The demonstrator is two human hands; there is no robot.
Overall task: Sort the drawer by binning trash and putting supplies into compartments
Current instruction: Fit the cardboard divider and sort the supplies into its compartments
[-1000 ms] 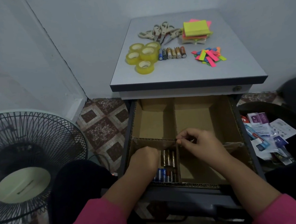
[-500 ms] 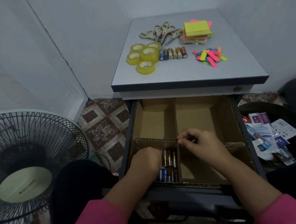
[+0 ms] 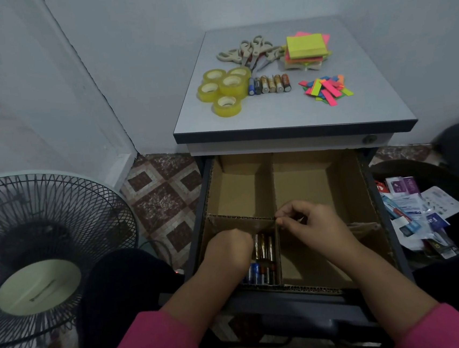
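The open drawer [image 3: 370,188] holds a cardboard insert with dividers [image 3: 241,217] forming several compartments. Several batteries [image 3: 263,257] lie in the front left compartment. My left hand [image 3: 228,248] reaches down into that compartment beside them, fingers curled downward; what it holds is hidden. My right hand [image 3: 311,222] pinches the top edge of the cardboard divider where the walls cross. On the cabinet top [image 3: 273,113] lie tape rolls [image 3: 223,90], a row of batteries [image 3: 268,84], scissors [image 3: 250,52], sticky note pads [image 3: 306,51] and coloured flags [image 3: 326,88].
A dark bin [image 3: 384,167] with wrappers and paper scraps [image 3: 414,212] stands to the right of the drawer. A floor fan [image 3: 40,256] stands at the left. My dark-clothed knees flank the drawer front. Patterned floor tiles [image 3: 163,197] show between fan and cabinet.
Almost nothing differs. Both hands stay at the same spots in the drawer; the view has shifted very slightly.
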